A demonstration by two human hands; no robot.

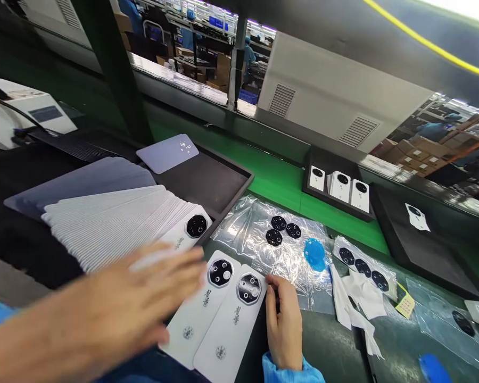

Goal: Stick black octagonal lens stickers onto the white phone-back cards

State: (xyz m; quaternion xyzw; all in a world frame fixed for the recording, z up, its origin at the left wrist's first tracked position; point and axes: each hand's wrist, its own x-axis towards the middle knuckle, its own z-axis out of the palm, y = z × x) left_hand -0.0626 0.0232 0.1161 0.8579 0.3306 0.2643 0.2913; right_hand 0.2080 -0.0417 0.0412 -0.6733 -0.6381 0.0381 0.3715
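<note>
Panel-handling step, apparently: two white panels [226, 338] lying side by side on the tabletop [321, 340], left hand [127, 295] blurred, spread near them, right hand [285, 319] curled at one's edge, pinch indeterminable; light edge contact seemed called for.

There are two unstacked white panels [228, 331] and three clustered octagons [274, 238].

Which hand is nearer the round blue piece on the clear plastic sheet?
Right. The right hand is below-left of the round blue piece, beside a white rectangular panel; the left hand, blurred, is much farther left.
</note>
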